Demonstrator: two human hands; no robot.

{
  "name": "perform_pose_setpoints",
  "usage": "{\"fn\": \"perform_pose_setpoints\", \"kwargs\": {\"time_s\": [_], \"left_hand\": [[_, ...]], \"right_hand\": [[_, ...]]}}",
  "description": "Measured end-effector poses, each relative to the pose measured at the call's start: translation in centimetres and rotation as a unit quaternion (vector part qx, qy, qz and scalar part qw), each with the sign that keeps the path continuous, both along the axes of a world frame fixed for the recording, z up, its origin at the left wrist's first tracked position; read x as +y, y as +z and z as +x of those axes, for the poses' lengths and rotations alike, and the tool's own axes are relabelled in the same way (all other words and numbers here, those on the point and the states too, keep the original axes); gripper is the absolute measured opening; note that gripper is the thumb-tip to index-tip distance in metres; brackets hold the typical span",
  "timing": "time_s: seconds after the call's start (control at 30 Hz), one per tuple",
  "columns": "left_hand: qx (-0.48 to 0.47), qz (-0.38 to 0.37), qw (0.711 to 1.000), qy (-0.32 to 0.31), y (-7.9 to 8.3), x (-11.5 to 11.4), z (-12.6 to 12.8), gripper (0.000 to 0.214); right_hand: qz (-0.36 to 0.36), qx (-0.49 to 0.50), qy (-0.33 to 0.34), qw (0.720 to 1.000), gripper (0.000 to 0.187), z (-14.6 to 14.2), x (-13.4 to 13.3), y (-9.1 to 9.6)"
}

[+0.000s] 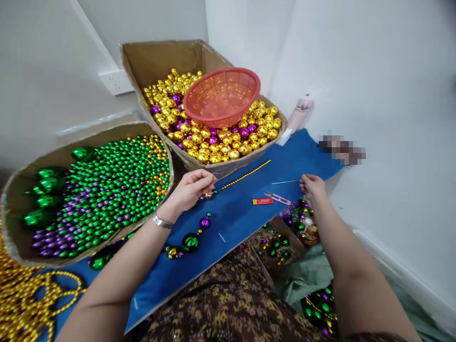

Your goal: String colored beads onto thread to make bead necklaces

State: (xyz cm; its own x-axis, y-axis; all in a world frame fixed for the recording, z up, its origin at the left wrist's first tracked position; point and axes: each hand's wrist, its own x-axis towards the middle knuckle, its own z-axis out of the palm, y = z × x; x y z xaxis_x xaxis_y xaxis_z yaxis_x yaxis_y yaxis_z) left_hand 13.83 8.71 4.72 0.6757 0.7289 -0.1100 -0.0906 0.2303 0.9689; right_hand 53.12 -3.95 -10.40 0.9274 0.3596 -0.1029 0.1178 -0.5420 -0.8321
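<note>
Okay, left hand (194, 187) has thumb and index finger pressed together, apparently on a fine, pale thread (218, 174); right hand (313, 186) pinches one end of a thin, straight, silvery needle-like piece (286, 182), tip pointing left over the blue-covered worktop (238, 216). Main risk: needle slips, since it's slim and gripped only at its end. Thread's barely visible, so a loose pinch could lose it. Pink-handled metal snips (280, 198) lie just near of the needle, beside a flat red-and-yellow packet (262, 201); trailing thread could snag there. Shiny green, purple and gold round-bead strand (190, 242) sits near-left; a forearm brush could drag it off the near edge.
</note>
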Motion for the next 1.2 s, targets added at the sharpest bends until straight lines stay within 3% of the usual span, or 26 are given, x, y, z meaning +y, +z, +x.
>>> {"fn": "perform_pose_setpoints", "kwargs": {"time_s": [0.13, 0.3, 0.47, 0.63, 0.83, 0.97, 1.07, 1.2], "left_hand": [[0.013, -0.002, 0.999, 0.044, 0.0, -0.6, 0.3, 0.026], [0.049, -0.009, 0.997, 0.053, -0.9, -1.5, 0.3, 0.026], [0.064, -0.005, 0.997, 0.052, -1.7, -2.2, 0.4, 0.024], [0.034, -0.032, 0.997, 0.065, -2.0, -2.4, 0.3, 0.024], [0.014, -0.044, 0.995, 0.086, -2.2, -2.3, -0.2, 0.022], [0.022, -0.048, 0.992, 0.111, -2.2, -2.2, -0.5, 0.025], [0.046, -0.037, 0.989, 0.134, -2.4, -2.1, -0.4, 0.028], [0.08, -0.004, 0.984, 0.161, -2.8, -2.2, -0.1, 0.03]], "right_hand": [[-0.101, -0.102, 0.037, 0.989, 0.041, 0.4, 0.7, 1.0], [-0.189, -0.202, 0.188, 0.942, 0.03, -1.1, 4.7, 1.6], [-0.244, -0.251, 0.293, 0.89, 0.036, -2.2, 9.4, 1.6], [-0.262, -0.283, 0.338, 0.859, 0.028, -1.7, 11.3, 2.1], [-0.21, -0.309, 0.387, 0.843, 0.029, -3.6, 9.7, 3.0], [-0.143, -0.32, 0.461, 0.815, 0.028, -6.8, 6.7, 5.6], [-0.016, -0.375, 0.553, 0.743, 0.031, -10.1, 4.3, 9.2], [0.036, -0.414, 0.632, 0.654, 0.041, -15.0, 2.2, 14.1]]}}
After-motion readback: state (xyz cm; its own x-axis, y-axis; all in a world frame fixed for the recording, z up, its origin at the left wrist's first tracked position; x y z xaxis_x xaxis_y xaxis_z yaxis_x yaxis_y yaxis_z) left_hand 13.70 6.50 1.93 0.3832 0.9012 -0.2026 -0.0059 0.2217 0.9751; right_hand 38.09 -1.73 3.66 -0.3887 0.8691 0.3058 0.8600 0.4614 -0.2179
